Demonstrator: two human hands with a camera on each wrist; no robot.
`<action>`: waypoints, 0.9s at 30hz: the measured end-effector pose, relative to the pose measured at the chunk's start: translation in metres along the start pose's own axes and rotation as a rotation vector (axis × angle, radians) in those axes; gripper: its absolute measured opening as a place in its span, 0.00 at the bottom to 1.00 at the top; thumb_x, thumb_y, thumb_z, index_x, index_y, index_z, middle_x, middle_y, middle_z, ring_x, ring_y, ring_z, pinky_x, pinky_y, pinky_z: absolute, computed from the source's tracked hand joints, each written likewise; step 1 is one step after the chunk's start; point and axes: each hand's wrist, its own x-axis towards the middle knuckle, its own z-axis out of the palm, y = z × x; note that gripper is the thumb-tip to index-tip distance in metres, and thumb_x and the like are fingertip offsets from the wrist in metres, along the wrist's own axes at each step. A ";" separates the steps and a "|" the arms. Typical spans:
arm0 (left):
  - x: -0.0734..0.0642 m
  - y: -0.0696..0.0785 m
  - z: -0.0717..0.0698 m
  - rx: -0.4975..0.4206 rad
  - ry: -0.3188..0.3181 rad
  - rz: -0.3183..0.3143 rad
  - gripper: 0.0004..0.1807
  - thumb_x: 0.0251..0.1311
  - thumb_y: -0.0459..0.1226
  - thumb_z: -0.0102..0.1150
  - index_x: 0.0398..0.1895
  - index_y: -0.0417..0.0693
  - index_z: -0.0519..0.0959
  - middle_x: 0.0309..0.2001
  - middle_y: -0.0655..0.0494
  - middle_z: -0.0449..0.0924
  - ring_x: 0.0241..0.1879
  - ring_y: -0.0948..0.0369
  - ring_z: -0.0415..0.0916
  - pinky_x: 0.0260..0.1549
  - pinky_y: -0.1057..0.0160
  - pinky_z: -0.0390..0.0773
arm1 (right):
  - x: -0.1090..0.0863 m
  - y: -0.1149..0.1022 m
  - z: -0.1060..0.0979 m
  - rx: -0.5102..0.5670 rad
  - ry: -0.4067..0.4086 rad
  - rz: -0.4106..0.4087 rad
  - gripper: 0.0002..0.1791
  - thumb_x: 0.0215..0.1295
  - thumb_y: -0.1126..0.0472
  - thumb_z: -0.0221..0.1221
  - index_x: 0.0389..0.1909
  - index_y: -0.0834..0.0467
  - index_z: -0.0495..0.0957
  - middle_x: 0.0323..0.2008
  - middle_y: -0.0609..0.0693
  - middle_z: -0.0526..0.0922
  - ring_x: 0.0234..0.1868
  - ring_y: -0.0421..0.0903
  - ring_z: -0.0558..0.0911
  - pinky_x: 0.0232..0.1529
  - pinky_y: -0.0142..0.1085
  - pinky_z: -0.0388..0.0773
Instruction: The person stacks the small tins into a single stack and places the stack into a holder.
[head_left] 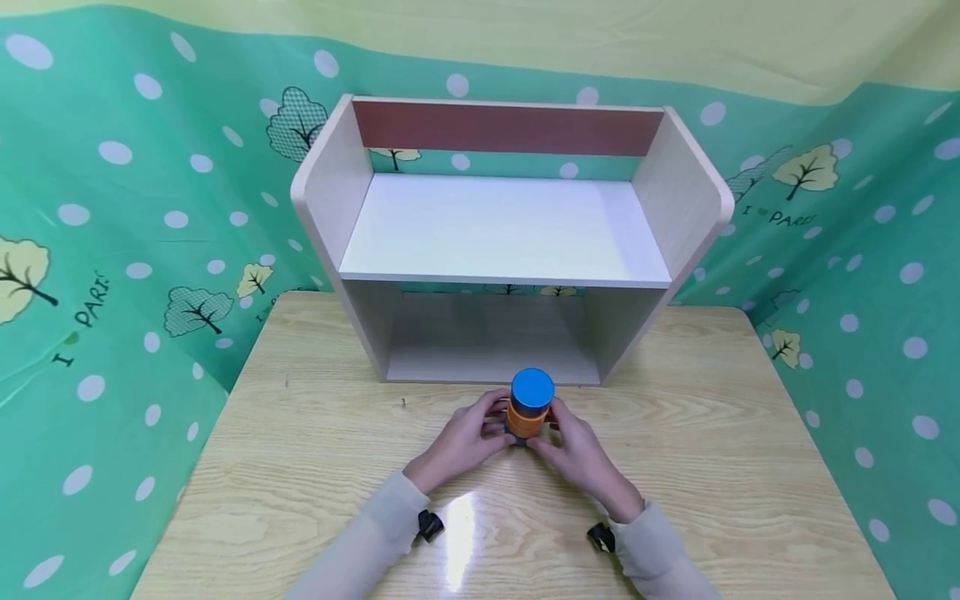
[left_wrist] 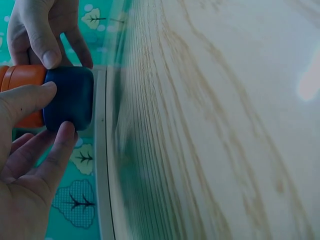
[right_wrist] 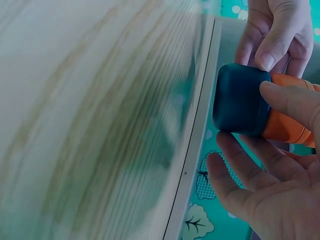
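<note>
Between both hands, in the head view, stands a small upright cylindrical container [head_left: 528, 408] with a bright blue top, an orange middle and a dark blue base. My left hand [head_left: 467, 437] holds its left side, thumb toward me and fingers behind. On the opposite side my right hand [head_left: 577, 450] grips it the same way. The left wrist view shows a thumb on the seam between the orange part and the dark blue base [left_wrist: 69, 97]. In the right wrist view the base [right_wrist: 240, 100] has fingers around it too. Whether the base touches the table, I cannot tell.
Just behind the container stands a two-level white shelf unit [head_left: 502, 225] with tall side panels and a reddish-brown back strip. A light wood table [head_left: 300, 467] lies beneath. Green dotted cloth [head_left: 112, 208] hangs behind and at both sides.
</note>
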 end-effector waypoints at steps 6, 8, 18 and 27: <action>-0.007 0.001 -0.008 -0.013 0.007 -0.016 0.37 0.62 0.32 0.68 0.72 0.50 0.64 0.61 0.50 0.76 0.58 0.58 0.77 0.53 0.59 0.80 | 0.003 -0.005 0.004 0.017 -0.018 -0.021 0.36 0.58 0.68 0.71 0.67 0.60 0.67 0.59 0.55 0.79 0.55 0.52 0.81 0.54 0.51 0.80; -0.009 0.001 -0.010 -0.020 0.011 -0.014 0.37 0.61 0.32 0.69 0.72 0.51 0.64 0.61 0.50 0.77 0.58 0.58 0.77 0.53 0.57 0.80 | 0.004 -0.005 0.006 0.021 -0.022 -0.031 0.36 0.58 0.68 0.71 0.67 0.60 0.67 0.58 0.55 0.79 0.55 0.52 0.81 0.54 0.50 0.80; -0.016 0.000 -0.019 -0.021 0.026 0.003 0.37 0.61 0.33 0.70 0.72 0.52 0.65 0.60 0.50 0.77 0.57 0.57 0.78 0.53 0.58 0.80 | 0.007 -0.010 0.011 0.037 -0.041 -0.052 0.37 0.59 0.68 0.70 0.69 0.59 0.65 0.60 0.55 0.78 0.56 0.53 0.80 0.55 0.52 0.80; -0.016 0.011 -0.023 -0.027 0.034 -0.036 0.38 0.59 0.27 0.69 0.72 0.47 0.64 0.61 0.47 0.76 0.58 0.52 0.77 0.54 0.53 0.80 | 0.010 -0.017 0.008 0.013 -0.033 -0.095 0.37 0.59 0.67 0.71 0.68 0.59 0.66 0.59 0.55 0.79 0.55 0.53 0.81 0.53 0.52 0.81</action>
